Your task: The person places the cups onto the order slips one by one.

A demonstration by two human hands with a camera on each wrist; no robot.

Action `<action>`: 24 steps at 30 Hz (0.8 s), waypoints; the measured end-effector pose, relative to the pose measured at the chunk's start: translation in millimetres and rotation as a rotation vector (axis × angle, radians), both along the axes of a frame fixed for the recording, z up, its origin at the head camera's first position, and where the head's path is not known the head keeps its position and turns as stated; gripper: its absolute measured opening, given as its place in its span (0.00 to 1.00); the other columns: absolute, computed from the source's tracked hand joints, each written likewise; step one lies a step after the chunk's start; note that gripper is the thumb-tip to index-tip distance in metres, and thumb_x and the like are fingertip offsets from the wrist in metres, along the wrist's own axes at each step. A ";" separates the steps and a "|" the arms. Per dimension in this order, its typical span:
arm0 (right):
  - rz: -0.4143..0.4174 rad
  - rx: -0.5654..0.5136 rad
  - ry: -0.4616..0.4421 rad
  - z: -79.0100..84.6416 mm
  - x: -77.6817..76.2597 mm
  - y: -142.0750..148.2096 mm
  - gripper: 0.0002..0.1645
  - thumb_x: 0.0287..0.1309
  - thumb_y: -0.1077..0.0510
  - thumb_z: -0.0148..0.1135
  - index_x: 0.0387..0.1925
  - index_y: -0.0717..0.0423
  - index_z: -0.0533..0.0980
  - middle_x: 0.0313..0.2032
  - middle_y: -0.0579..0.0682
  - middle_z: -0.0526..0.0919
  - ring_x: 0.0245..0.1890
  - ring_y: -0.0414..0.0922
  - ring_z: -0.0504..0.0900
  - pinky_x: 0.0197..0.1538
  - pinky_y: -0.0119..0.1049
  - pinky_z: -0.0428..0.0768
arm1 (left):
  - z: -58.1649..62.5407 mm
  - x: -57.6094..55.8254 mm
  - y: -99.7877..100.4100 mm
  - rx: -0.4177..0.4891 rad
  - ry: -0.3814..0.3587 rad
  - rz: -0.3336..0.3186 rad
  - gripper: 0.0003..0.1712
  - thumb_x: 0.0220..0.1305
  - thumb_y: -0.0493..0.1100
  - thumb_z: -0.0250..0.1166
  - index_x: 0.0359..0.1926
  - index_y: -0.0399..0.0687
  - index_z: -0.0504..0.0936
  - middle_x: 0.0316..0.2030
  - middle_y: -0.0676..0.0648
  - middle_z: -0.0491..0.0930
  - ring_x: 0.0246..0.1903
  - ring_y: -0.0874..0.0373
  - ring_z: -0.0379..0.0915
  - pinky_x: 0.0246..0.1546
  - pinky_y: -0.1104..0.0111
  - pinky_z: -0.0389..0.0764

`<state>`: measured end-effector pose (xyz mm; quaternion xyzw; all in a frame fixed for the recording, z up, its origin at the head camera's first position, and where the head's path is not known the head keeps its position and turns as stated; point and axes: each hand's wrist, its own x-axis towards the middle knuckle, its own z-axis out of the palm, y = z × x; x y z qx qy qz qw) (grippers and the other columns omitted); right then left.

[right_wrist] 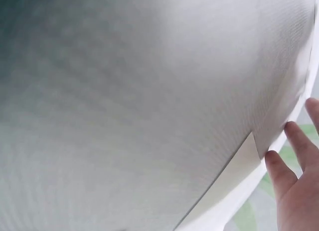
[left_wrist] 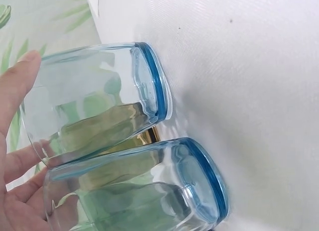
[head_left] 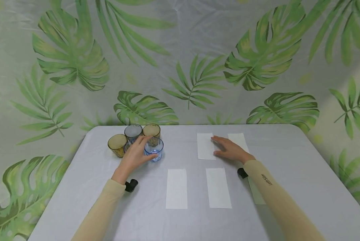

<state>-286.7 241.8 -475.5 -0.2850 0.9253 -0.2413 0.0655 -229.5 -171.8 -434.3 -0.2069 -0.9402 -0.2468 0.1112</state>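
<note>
A clear blue drinking glass stands on the left part of the table, and my left hand grips it near the rim. In the left wrist view its thumb lies on one side of the rim, with fingers on the other. Close beside that is a second blue glass, mostly hidden by the hand in the head view. Two amber glasses and a greyish glass stand around them. My right hand, fingers spread and holding nothing, is over the table by a white paper rectangle.
More white paper rectangles lie flat on the white table: one behind the right hand, a front left sheet, a front middle sheet, and one partly under the right sleeve. A leaf-patterned cloth hangs behind.
</note>
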 end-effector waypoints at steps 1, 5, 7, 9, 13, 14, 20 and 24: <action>0.000 0.000 0.000 0.2 0.1 -0.1 0.42 0.63 0.49 0.61 0.70 0.64 0.57 0.69 0.66 0.56 0.68 0.63 0.54 0.67 0.59 0.52 | -0.2 -0.1 0.2 -0.001 0.003 -0.003 0.45 0.51 0.54 0.74 0.65 0.38 0.67 0.55 0.37 0.70 0.46 0.42 0.74 0.43 0.52 0.78; 0.011 0.003 -0.001 1.2 0.7 -1.2 0.42 0.62 0.50 0.62 0.69 0.65 0.58 0.69 0.66 0.56 0.68 0.63 0.53 0.67 0.59 0.52 | -1.0 -0.2 0.6 0.003 0.012 -0.009 0.45 0.51 0.54 0.74 0.65 0.38 0.68 0.54 0.37 0.70 0.45 0.43 0.75 0.42 0.53 0.79; 0.017 0.016 0.003 1.6 0.9 -2.1 0.41 0.62 0.50 0.62 0.69 0.66 0.59 0.69 0.66 0.56 0.68 0.64 0.53 0.67 0.59 0.52 | -1.4 -0.2 0.3 0.012 0.013 -0.011 0.45 0.51 0.53 0.75 0.65 0.37 0.68 0.54 0.37 0.70 0.45 0.43 0.74 0.42 0.53 0.79; 0.014 0.039 -0.001 2.0 1.3 -2.8 0.41 0.62 0.49 0.62 0.69 0.66 0.59 0.69 0.65 0.56 0.68 0.64 0.53 0.67 0.59 0.52 | -1.9 -0.5 0.0 0.020 0.017 -0.015 0.45 0.51 0.53 0.75 0.64 0.37 0.68 0.54 0.37 0.70 0.46 0.43 0.74 0.43 0.53 0.78; 0.002 0.087 -0.001 0.5 1.1 -3.1 0.41 0.63 0.48 0.60 0.69 0.64 0.59 0.69 0.64 0.56 0.68 0.65 0.51 0.67 0.61 0.52 | -3.1 -1.5 -0.3 0.029 0.018 -0.023 0.45 0.50 0.52 0.75 0.64 0.37 0.68 0.54 0.37 0.70 0.47 0.42 0.73 0.45 0.52 0.78; 0.000 0.095 -0.002 0.0 1.0 -3.0 0.41 0.63 0.47 0.60 0.69 0.64 0.59 0.70 0.63 0.56 0.68 0.65 0.51 0.67 0.61 0.52 | -3.3 -1.6 -0.3 0.030 0.016 -0.022 0.45 0.50 0.52 0.75 0.64 0.37 0.68 0.55 0.37 0.70 0.47 0.42 0.73 0.45 0.52 0.78; -0.006 0.111 -0.004 -1.8 0.7 -3.1 0.41 0.63 0.47 0.60 0.70 0.63 0.59 0.70 0.62 0.55 0.69 0.64 0.50 0.67 0.61 0.51 | -4.2 -1.5 0.9 0.044 0.031 -0.024 0.44 0.49 0.52 0.76 0.63 0.37 0.69 0.54 0.36 0.70 0.47 0.41 0.73 0.45 0.51 0.78; -0.006 0.126 0.001 -2.6 0.2 -3.1 0.41 0.64 0.46 0.59 0.70 0.63 0.59 0.70 0.62 0.55 0.69 0.64 0.50 0.67 0.61 0.52 | -4.5 -2.5 2.2 0.072 0.086 -0.052 0.44 0.47 0.50 0.78 0.62 0.36 0.71 0.53 0.37 0.71 0.46 0.42 0.74 0.44 0.52 0.78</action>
